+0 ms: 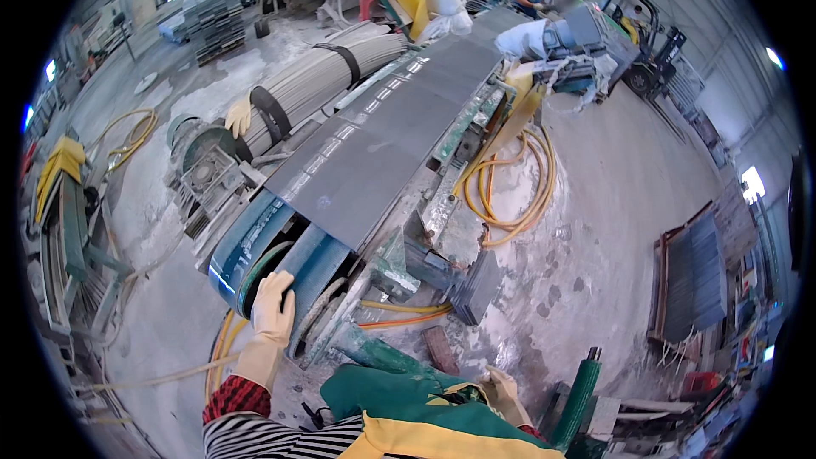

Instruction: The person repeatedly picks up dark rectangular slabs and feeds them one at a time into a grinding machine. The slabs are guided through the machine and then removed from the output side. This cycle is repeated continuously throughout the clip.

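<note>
Yellow hose [127, 138] lies looped on the dusty floor at the upper left of the frame, near a stack of yellow and green frames [58, 195] along the left edge. To the right of these, a second person's gloved hand [240, 116] rests on a bundle of pale grey rods [327, 76] bound by black straps, apparently to steady it beside the machine. Lower, at left of centre, the person's left hand [274, 304], in a cream rubber glove, lies flat with the fingers spread and loosely curved over the blue end drum [255, 242] of the conveyor, pressing on it, not gripping it. The dark grey belt [382, 140] runs from that drum up toward the upper middle of the frame, wet and glossy. Below centre, the right hand [501, 391], also gloved, sits low against the green and yellow apron [399, 404]; its fingers seem curled, but whether they hold anything cannot be told. Right of the belt, more yellow hose [518, 195] coils on the wet concrete, and dark stone slabs [693, 276] lean in a rack at the right edge, with a forklift [642, 34] at the upper right.
</note>
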`<action>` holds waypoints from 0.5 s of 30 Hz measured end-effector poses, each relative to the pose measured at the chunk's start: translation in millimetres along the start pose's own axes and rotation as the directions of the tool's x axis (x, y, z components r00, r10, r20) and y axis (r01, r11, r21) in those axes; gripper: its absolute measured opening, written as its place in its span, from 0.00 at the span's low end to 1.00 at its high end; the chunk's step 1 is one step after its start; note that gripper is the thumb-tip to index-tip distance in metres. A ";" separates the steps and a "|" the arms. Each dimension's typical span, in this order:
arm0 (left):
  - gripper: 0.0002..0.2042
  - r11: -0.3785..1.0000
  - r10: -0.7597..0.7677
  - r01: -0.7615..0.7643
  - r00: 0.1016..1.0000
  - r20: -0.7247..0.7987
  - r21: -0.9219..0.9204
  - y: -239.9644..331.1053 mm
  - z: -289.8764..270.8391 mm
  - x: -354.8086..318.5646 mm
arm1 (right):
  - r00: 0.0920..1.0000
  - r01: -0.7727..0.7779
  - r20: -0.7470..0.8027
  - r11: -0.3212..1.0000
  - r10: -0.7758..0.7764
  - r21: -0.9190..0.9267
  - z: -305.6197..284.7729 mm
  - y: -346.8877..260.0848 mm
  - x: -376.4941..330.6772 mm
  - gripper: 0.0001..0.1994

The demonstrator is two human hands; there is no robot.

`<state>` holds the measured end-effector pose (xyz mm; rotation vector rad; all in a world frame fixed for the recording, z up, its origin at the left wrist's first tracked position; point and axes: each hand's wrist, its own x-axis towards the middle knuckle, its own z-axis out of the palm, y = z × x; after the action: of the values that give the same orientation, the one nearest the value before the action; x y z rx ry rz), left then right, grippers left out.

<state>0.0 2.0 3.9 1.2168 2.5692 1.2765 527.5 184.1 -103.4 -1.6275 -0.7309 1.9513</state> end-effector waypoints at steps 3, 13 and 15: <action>0.20 0.795 -0.446 0.367 0.893 -0.055 -0.483 -5.9 14.4 38.2 | 0.982 0.189 0.023 0.972 -0.187 -0.141 -21.5 18.7 3.4 0.13; 0.23 -0.408 -0.476 0.434 0.650 0.592 -0.804 7.7 59.3 140.8 | 0.962 0.113 -0.265 0.980 -0.067 0.164 -2.1 15.2 -44.7 0.14; 0.20 -0.470 -0.486 0.447 0.589 0.646 -0.761 8.8 64.5 152.7 | 0.946 0.132 -0.316 0.979 -0.079 0.153 3.1 19.2 -57.7 0.16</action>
<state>-78.6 148.0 12.8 -0.4599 0.7449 1.9901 533.4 130.9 -74.3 -1.6958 -0.4997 1.5870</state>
